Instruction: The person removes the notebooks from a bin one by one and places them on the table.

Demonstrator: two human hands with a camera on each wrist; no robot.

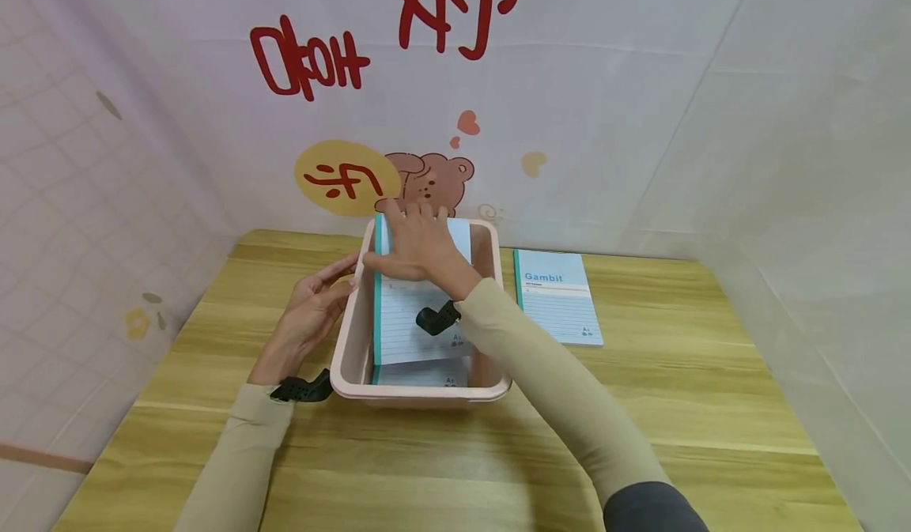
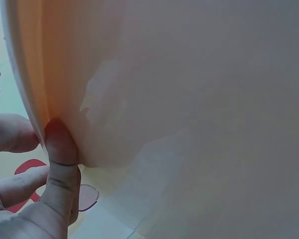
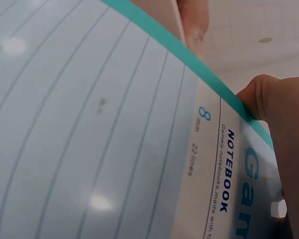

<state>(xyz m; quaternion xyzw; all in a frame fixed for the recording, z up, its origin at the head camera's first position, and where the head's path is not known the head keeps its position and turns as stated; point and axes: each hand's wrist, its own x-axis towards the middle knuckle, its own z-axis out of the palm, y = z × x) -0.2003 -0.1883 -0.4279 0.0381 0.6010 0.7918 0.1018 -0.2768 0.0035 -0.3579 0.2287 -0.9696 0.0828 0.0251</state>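
A pale pink plastic bin (image 1: 420,392) stands on the table. My left hand (image 1: 311,316) pinches its left rim, the thumb (image 2: 61,144) on the outer wall in the left wrist view. My right hand (image 1: 420,243) reaches over the bin and grips a light blue notebook (image 1: 420,334) with a teal spine by its far part. In the right wrist view the thumb (image 3: 256,97) bends over the spine edge of this notebook (image 3: 89,124); the other fingertips are hidden there. Beneath it, inside the bin, another notebook (image 1: 416,374) shows only its near end.
A similar notebook (image 1: 558,299) marked Gambit lies flat on the wooden table (image 1: 683,374), right of the bin. Behind the table hangs a white backdrop (image 1: 605,145) with red writing and a cartoon bear (image 1: 434,180).
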